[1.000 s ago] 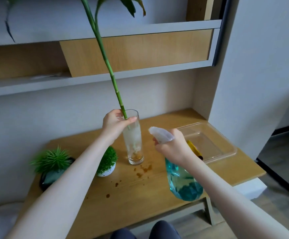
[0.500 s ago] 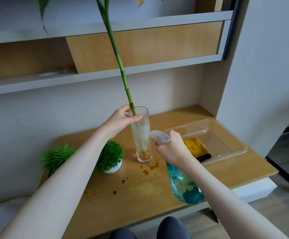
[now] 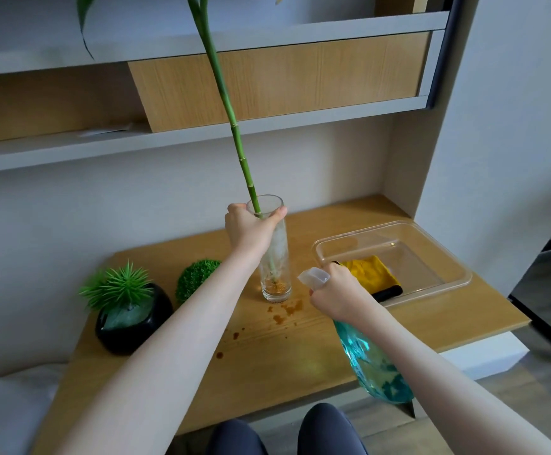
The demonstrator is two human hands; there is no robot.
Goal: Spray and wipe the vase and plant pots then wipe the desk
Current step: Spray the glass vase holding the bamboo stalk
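Observation:
A tall clear glass vase (image 3: pixel 275 267) stands on the wooden desk (image 3: pixel 267 356) with a long green bamboo stalk (image 3: pixel 231 123) rising out of it. My left hand (image 3: pixel 251 229) grips the vase just under its rim. My right hand (image 3: pixel 336 292) holds a teal spray bottle (image 3: pixel 371 362) by its neck, its pale nozzle pointing left toward the vase's lower part. A spiky green plant in a black pot (image 3: pixel 129 320) and a round green ball plant (image 3: pixel 195 279) sit to the left. Brown stains (image 3: pixel 284 313) mark the desk by the vase.
A clear plastic tray (image 3: pixel 431 254) on the desk's right holds a yellow cloth (image 3: pixel 371 272) with a black edge. Shelves run above the desk and a wall closes off the right side. My knees show below the desk's front edge.
My left hand has slid from pinching the stalk at the rim to gripping the vase's upper part. The spray bottle has stayed close to the vase. The camera view has shifted.

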